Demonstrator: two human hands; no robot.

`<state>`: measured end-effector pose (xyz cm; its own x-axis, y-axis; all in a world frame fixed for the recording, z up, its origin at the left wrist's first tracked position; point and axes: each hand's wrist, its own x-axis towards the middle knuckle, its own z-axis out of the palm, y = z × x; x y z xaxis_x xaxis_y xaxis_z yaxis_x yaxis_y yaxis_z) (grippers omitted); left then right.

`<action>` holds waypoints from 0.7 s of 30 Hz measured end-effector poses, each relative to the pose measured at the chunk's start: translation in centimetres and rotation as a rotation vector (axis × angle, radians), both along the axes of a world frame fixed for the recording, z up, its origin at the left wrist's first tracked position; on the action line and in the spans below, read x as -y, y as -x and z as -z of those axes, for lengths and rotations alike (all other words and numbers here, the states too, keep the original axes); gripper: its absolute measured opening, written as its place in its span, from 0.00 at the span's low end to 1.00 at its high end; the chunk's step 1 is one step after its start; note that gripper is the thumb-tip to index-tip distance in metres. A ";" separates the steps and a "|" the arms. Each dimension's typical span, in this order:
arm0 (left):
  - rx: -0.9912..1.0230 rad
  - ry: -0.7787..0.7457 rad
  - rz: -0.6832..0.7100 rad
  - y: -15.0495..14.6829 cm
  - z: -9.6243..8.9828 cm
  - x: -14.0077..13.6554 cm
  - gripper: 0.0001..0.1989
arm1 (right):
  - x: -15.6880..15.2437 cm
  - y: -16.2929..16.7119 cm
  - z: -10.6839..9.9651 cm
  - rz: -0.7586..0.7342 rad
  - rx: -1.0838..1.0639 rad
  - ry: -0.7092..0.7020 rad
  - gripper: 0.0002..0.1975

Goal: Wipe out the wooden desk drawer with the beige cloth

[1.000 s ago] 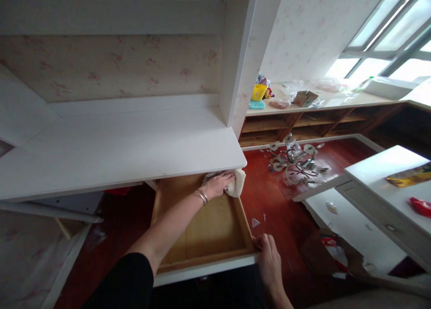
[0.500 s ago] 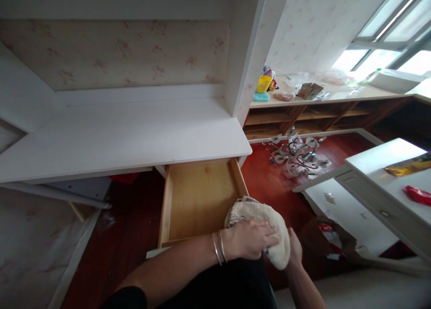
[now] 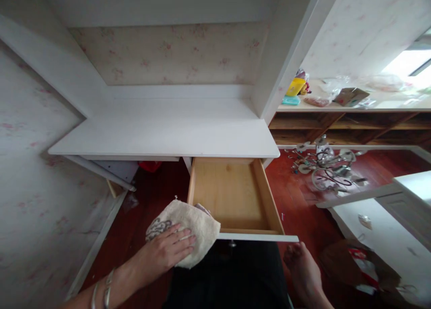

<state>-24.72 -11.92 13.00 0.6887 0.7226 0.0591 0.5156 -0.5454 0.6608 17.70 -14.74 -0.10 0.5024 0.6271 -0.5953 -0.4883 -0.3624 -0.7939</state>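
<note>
My left hand point(image 3: 171, 249), with silver bangles on the wrist, is closed on a cream cloth point(image 3: 202, 230) bearing a grey pattern. The cloth is bunched over the left front corner of the pulled-out wooden drawer point(image 3: 229, 192). The drawer's inside is bare pale wood, and a small knob point(image 3: 232, 243) shows on its white front. Just below the right end of that front is my right hand point(image 3: 303, 266), its fingers curled in with no object visible in them. Whether it touches the drawer front, I cannot tell.
Above the drawer lies a white desk top point(image 3: 168, 127). On the red floor to the right sits a chandelier point(image 3: 332, 167), with a brown bag point(image 3: 353, 264) nearer me. A low wooden shelf unit point(image 3: 316, 120) holds a yellow cup point(image 3: 295, 86) and a small cardboard box point(image 3: 350, 96).
The cloth has moved from the drawer's right side to its left front corner with my left hand. My right hand is off the cloth. The view has turned left.
</note>
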 end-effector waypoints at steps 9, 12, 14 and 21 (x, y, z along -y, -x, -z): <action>0.048 0.280 -0.520 5.4 1.7 2.2 0.32 | -0.4 5.6 -1.4 -0.391 0.087 0.080 0.23; 0.125 0.261 -0.791 5.3 2.7 2.5 0.32 | -1.2 6.3 -2.0 -0.392 0.070 0.032 0.24; 0.138 0.203 -0.942 5.2 2.9 2.4 0.32 | -1.9 6.7 -2.2 -0.375 0.060 0.008 0.25; 0.448 0.452 -1.580 4.5 1.5 1.4 0.30 | -5.8 7.7 -1.6 -0.330 0.079 -0.037 0.25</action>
<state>-29.26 -13.35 11.49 -0.6753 0.6480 -0.3524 0.0747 0.5354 0.8413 10.01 -8.94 1.48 0.3127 0.7842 -0.5360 -0.2858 -0.4605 -0.8404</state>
